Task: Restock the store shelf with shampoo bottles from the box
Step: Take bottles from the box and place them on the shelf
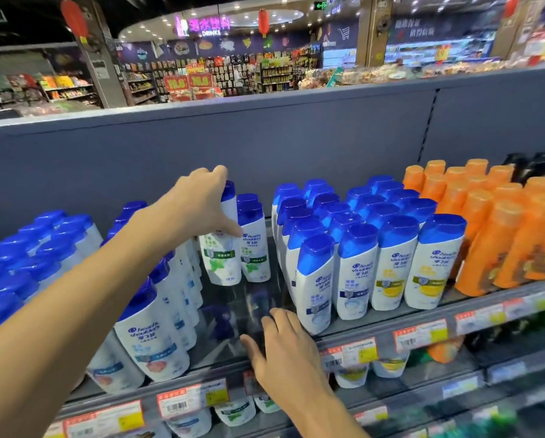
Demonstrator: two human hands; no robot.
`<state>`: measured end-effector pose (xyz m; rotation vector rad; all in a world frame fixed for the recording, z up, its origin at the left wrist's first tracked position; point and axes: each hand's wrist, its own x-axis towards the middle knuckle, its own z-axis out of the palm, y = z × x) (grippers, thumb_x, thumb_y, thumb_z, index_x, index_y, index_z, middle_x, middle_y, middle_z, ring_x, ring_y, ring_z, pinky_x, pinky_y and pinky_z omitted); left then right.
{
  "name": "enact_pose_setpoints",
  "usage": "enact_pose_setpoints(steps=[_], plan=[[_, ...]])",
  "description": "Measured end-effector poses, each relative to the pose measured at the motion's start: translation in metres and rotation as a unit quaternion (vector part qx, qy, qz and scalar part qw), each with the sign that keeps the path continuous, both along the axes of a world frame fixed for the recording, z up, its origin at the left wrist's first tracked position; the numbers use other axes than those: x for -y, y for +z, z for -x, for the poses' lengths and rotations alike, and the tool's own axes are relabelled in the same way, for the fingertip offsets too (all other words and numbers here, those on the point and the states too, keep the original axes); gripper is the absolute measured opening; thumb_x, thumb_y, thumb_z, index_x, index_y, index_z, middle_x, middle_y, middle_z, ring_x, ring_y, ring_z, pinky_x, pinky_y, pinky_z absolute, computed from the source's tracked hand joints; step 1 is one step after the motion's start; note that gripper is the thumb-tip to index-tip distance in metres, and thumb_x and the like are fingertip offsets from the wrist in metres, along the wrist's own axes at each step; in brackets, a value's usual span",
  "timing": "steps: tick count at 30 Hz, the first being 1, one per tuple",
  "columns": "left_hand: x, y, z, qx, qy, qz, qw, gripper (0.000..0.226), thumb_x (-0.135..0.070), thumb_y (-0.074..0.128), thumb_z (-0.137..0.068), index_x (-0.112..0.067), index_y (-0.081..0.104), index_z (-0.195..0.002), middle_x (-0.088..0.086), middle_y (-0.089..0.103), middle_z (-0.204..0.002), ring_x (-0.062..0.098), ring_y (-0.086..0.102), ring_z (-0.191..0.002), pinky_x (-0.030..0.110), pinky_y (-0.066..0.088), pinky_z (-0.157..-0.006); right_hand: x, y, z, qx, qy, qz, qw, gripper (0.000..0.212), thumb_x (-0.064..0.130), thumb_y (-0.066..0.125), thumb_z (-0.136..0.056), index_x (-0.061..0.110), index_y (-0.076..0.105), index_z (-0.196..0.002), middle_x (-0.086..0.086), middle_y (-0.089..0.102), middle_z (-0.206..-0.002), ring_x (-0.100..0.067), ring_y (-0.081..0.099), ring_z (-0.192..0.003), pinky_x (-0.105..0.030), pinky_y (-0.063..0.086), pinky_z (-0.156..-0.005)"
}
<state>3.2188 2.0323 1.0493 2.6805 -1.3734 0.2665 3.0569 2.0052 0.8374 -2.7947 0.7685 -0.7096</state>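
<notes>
Left hand (201, 203) grips shampoo bottle (222, 248) behind bare shelf (233, 314) gap; right hand (283, 349) at its front edge

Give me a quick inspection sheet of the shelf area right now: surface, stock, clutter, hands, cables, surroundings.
Surface: glass shelf has a bare gap in the middle, between full rows of bottles.
Job's things: two green-label shampoo bottles stand at the back of the gap; blue-capped rows fill both sides; the box is not in view.
Clutter: nothing seen.
Hands: left hand grips the left green-label bottle near its cap; right hand is open, resting at the shelf's front edge.
Cables: nothing seen.
Surroundings: orange bottles to the right, price tags along the shelf rail, more stock on the shelf below, store aisles and a DRINKS sign beyond.
</notes>
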Motion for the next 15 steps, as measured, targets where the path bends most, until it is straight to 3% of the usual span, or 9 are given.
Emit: enact_pose_setpoints(steps=[5, 11, 15], plan=[[0.011, 0.0, -0.006, 0.015, -0.003, -0.109, 0.994, 0.068, -0.053, 0.083, -0.059, -0.019, 0.04, -0.099, -0.003, 0.045, -0.08, 0.018, 0.047, -0.068, 0.036, 0.046, -0.064, 0.0, 0.0, 0.003, 0.006, 0.002, 0.013, 1.0, 0.053, 0.055, 0.035, -0.092, 0.016, 0.07, -0.099, 0.0, 0.067, -0.102, -0.016, 0.063, -0.098, -0.026, 0.058, -0.077], [0.026, -0.009, -0.005, 0.016, 0.041, -0.184, 0.982, 0.058, -0.048, 0.065, -0.084, -0.006, 0.037, -0.112, 0.009, 0.035, -0.102, 0.022, 0.05, -0.071, 0.034, 0.045, -0.068, 0.001, -0.002, 0.005, 0.025, 0.014, 0.016, 0.999, 0.045, 0.049, 0.038, -0.094, 0.016, 0.069, -0.096, -0.001, 0.066, -0.1, -0.017, 0.062, -0.096, -0.025, 0.057, -0.075], [0.029, -0.013, -0.006, -0.011, 0.041, -0.19, 0.981, 0.056, -0.04, 0.071, -0.083, -0.006, 0.035, -0.111, 0.005, 0.045, -0.088, 0.021, 0.051, -0.069, 0.034, 0.045, -0.068, 0.001, -0.006, 0.005, 0.035, 0.017, 0.02, 0.999, 0.041, 0.045, 0.04, -0.094, 0.016, 0.068, -0.094, -0.002, 0.065, -0.101, -0.018, 0.062, -0.097, -0.026, 0.057, -0.077]])
